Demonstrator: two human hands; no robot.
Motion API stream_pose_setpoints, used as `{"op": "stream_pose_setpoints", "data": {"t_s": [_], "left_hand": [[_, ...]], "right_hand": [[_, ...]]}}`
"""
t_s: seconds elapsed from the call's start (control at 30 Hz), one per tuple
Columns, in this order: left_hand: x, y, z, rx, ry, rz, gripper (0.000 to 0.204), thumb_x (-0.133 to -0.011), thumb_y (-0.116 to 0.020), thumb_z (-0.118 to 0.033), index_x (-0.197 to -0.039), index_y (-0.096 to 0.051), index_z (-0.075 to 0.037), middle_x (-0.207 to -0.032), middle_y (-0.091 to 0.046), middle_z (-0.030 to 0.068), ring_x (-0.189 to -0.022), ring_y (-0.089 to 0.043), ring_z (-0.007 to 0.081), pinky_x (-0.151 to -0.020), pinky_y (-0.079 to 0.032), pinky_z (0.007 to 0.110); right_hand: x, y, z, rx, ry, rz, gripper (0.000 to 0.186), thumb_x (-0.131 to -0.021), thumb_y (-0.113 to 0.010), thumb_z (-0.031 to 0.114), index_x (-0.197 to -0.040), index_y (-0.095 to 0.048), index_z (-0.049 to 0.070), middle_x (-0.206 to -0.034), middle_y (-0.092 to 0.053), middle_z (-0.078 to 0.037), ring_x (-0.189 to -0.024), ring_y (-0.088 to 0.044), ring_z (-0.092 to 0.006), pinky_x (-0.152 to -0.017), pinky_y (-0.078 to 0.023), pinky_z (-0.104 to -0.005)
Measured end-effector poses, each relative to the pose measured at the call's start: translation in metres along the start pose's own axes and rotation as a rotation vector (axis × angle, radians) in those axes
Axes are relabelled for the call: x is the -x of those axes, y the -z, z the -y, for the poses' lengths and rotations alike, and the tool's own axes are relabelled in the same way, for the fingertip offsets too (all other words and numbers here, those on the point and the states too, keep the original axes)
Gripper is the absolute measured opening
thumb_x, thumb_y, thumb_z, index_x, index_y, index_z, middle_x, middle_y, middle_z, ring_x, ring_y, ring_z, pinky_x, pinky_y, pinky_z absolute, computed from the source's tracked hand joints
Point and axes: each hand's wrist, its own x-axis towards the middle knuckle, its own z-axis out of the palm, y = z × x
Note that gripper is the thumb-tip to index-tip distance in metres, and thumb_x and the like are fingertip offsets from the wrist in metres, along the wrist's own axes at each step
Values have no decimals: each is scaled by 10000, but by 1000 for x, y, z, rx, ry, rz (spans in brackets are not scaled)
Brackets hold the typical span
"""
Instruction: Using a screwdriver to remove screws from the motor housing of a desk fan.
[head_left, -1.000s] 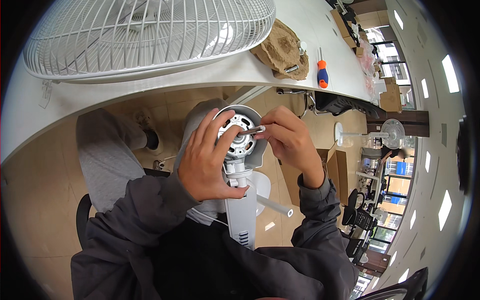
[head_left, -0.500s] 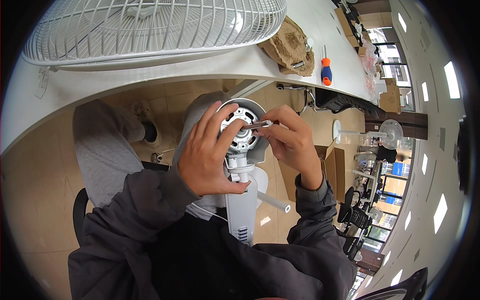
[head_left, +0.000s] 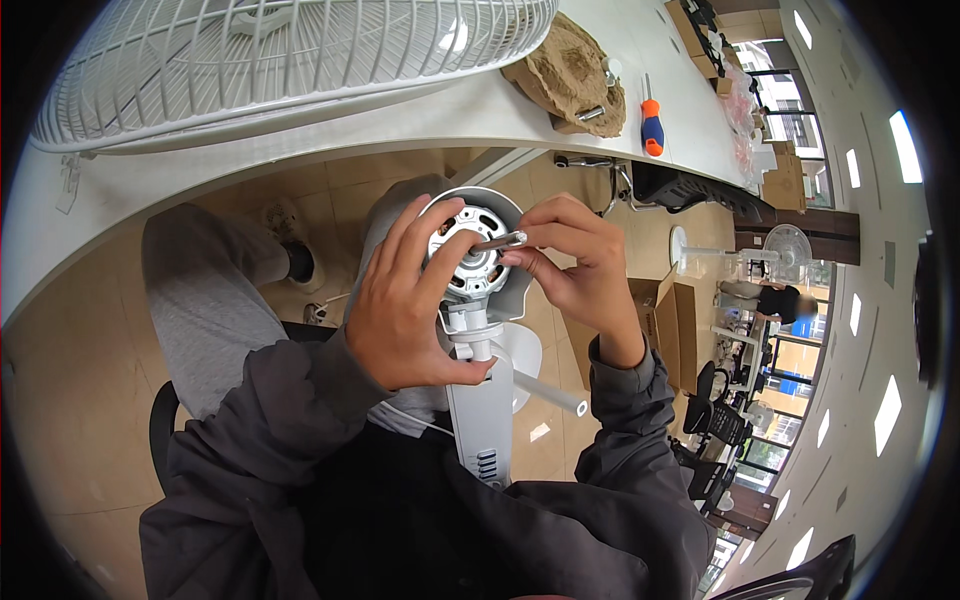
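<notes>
The white fan column (head_left: pixel 478 425) already carries the bare-fronted motor (head_left: pixel 487 270), which the left hand (head_left: pixel 400 290) holds while the right hand (head_left: pixel 585 260), fingers narrowed, meets the shaft (head_left: pixel 495 243), grip unclear; the wire cage (head_left: pixel 330 60) lies unattached on the desk (head_left: pixel 690 130) beyond.

Bright ceiling panels (head_left: pixel 887 415) glare; the fisheye rim curves and blackens.

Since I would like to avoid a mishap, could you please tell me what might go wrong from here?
Held away from the white table, the motor might tip if the left hand loosens. The screwdriver lies near the table's edge and might roll off if knocked.
</notes>
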Motion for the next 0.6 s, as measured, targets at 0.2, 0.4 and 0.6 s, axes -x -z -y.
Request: {"op": "stream_pose_setpoints", "data": {"t_s": [0.2, 0.4, 0.6], "left_hand": [[-1, 1, 1, -3, -5, -1, 1039, -506, -957, -381, -1368, -521, 1, -1502, -433, 250, -1412, -418, 526, -1125, -403, 581], [-2, 0, 4, 18, -19, 6, 1048, -496, -963, -369, -1365, -517, 11, -1505, -427, 261, -1410, -418, 520, -1127, -401, 576], [1, 2, 8, 26, -41, -13, 1053, -487, -987, -381, -1365, -540, -8, -1499, -439, 265, -1397, -442, 511, -1123, -407, 578]], "right_hand": [[-8, -1, 9, 65, -14, 44, 238, -780, -813, -34, -994, -754, 52, -898, -692, -75, -857, -651, -258, -736, -529, -367], [0, -1, 7, 23, -30, -16, 265, -780, -777, -97, -1022, -753, 7, -947, -732, -101, -805, -674, -244, -689, -544, -344], [4, 4, 3, 12, 18, 17, 227, -772, -759, -123, -958, -771, 4, -921, -734, -91, -821, -682, -237, -685, -543, -332]]}}
